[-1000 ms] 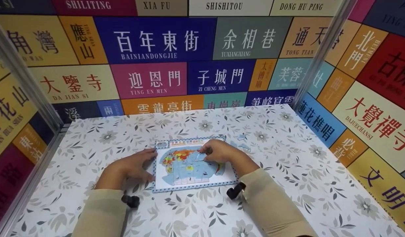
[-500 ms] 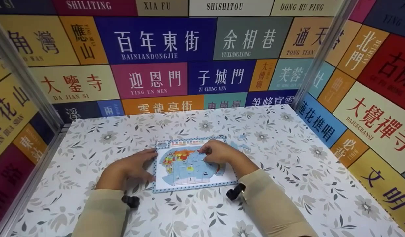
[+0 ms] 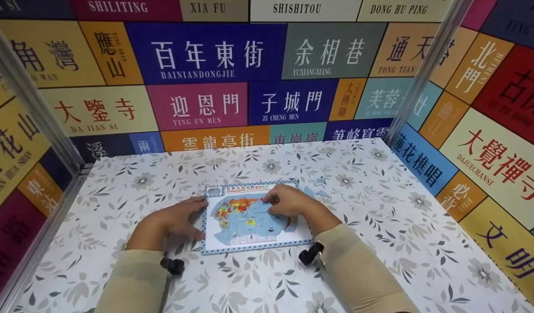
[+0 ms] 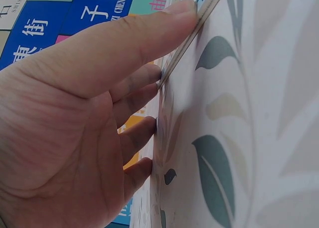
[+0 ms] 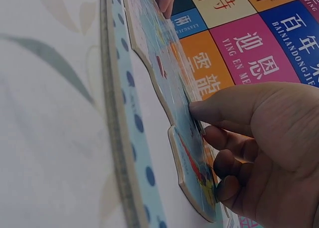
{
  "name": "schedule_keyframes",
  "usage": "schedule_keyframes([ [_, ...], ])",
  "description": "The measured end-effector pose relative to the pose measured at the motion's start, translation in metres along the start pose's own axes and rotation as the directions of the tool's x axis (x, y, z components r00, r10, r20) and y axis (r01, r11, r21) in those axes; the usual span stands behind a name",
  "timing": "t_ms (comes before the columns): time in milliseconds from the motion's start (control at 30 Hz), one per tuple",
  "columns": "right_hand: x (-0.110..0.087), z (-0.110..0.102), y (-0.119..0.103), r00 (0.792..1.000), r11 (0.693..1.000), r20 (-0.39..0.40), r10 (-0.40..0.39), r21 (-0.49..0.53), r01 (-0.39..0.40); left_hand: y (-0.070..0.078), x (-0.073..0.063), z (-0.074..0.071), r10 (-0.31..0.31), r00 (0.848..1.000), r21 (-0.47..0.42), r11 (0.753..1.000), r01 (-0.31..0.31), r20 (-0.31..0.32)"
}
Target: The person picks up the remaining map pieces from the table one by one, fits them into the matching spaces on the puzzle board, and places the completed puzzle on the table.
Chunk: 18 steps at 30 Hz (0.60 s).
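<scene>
Since a second ago, what has shifted is slight: the piece under my right fingertips seems to lie flatter, its pale outline less plain, while both my hands have kept nearly the same places. Beneath everything spreads the flowered table (image 3: 232,287), and the puzzle board (image 3: 249,246) sits around its middle, slightly askew. My left hand (image 3: 173,219) lies along the board's left edge, thumb toward the near end and fingers toward the far end, loosely extended, touching the edge without wrapping anything. I judge that a steady brace there matters, because a push from the right could slide the board. My right hand (image 3: 288,200) reaches over the far right part of the map, fingers curled, thumb and forefinger set close on that map piece (image 3: 261,207); how firmly they pinch it I cannot tell. I'd want it square to its neighbours, then pressed flat with a fingertip rather than forced sideways, which might lift the seams. Near the right side, the red-striped section (image 5: 194,173) has a raised edge over the white backing, so I'd keep my palm off it. Beyond the board's far right corner, the loose pieces (image 3: 319,192) lie on the table, best left undisturbed.
</scene>
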State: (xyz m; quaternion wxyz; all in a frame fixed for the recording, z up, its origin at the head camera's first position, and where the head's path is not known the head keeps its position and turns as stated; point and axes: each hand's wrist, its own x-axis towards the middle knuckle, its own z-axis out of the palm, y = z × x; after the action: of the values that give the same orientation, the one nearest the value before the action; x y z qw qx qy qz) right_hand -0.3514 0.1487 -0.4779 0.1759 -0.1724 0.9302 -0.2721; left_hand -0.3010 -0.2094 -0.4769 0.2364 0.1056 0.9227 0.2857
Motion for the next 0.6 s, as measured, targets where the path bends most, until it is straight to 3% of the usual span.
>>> schedule_keyframes([
  [267, 0.0016, 0.0006, 0.0024, 1.000, 1.000, 0.000, 0.004, 0.003, -0.004, -0.0013, 0.0012, 0.0007, -0.002, 1.000, 0.010, 1.000, 0.002, 0.001],
  [500, 0.0033, 0.0015, 0.0040, 0.998, 0.998, -0.008, -0.063, 0.003, 0.063, 0.0006, 0.0008, 0.0001, 0.001, 1.000, 0.033, 0.999, -0.002, 0.017],
  [600, 0.0032, 0.0013, 0.0035, 0.999, 0.999, -0.012, -0.049, 0.005, 0.049, 0.0017, 0.0000, -0.0005, -0.015, 1.000, 0.029, 0.999, 0.014, 0.018],
])
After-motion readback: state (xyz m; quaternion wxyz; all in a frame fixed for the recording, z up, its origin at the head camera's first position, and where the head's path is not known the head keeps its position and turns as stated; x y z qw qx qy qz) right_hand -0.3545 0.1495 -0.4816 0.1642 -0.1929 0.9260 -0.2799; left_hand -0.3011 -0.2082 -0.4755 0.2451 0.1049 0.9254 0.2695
